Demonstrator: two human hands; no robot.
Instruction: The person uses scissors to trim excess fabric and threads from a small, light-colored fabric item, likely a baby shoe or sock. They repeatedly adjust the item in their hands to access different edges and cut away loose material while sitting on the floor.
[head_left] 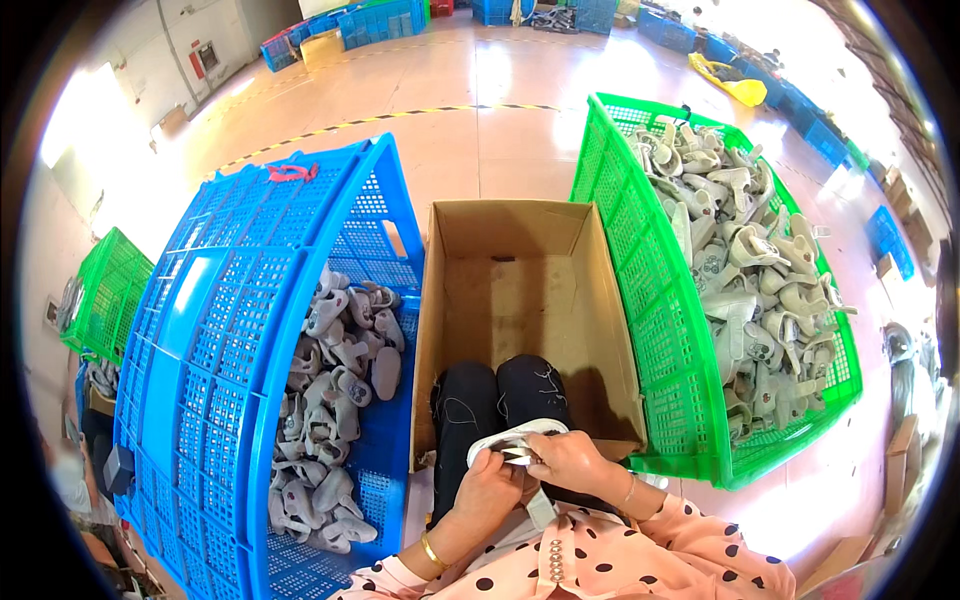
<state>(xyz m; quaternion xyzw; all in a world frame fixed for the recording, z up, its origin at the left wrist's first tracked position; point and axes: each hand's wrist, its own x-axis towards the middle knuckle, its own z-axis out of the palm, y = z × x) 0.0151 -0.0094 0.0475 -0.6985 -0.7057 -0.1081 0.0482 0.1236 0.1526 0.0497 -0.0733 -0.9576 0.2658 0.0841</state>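
Note:
Over my lap, both hands are closed on a small whitish-grey shoe point(512, 437) with a strap hanging below it. My left hand point(490, 492) grips its near left side. My right hand point(572, 462) pinches at the opening from the right. Something small and pale shows between the fingertips there, too small to name. To the right, a green plastic crate point(640, 260) is heaped with light grey shoe pieces point(765, 250) with straps. On the left a blue plastic crate point(215, 330), its open side toward me, contains grey shoes point(335, 400).
An open cardboard box point(520, 290) stands between the crates, right in front of my knees. Another green crate point(110, 290) is at the far left, near part of another person point(72, 475). Blue crates point(385, 22) and a yellow sack point(727, 80) line the back.

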